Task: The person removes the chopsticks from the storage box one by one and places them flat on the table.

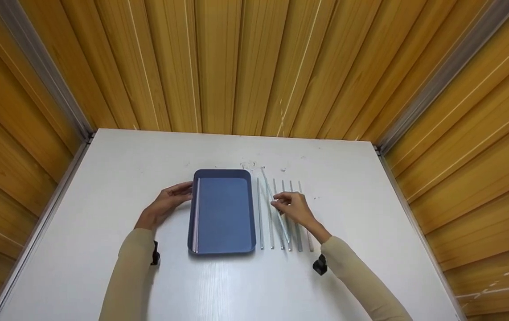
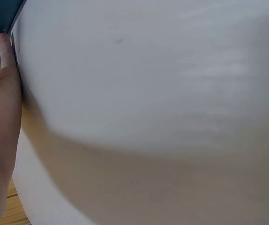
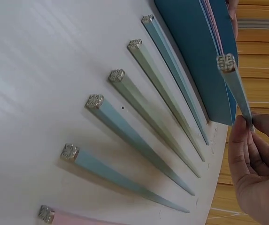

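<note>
My right hand (image 1: 296, 208) pinches a light-blue chopstick (image 3: 237, 89) between thumb and fingers, raised over the row on the table. Its silvery patterned end points toward me. To the left, my left hand (image 1: 167, 203) rests its extended fingers against the left side of a blue rectangular tray (image 1: 225, 214). Inside the tray, pink chopsticks (image 1: 196, 218) lie along the left wall. Right of the tray, several chopsticks lie side by side: a blue chopstick (image 3: 172, 70) nearest the tray, green chopsticks (image 3: 157, 117), more blue ones, and a pink chopstick (image 3: 87, 220) farthest right.
A white table (image 1: 219, 290) carries everything. Small dark marks (image 1: 249, 165) dot its surface beyond the tray and chopsticks. Wood-patterned panels (image 1: 219, 67) rise behind the table and at both sides, with grey metal posts at the corners.
</note>
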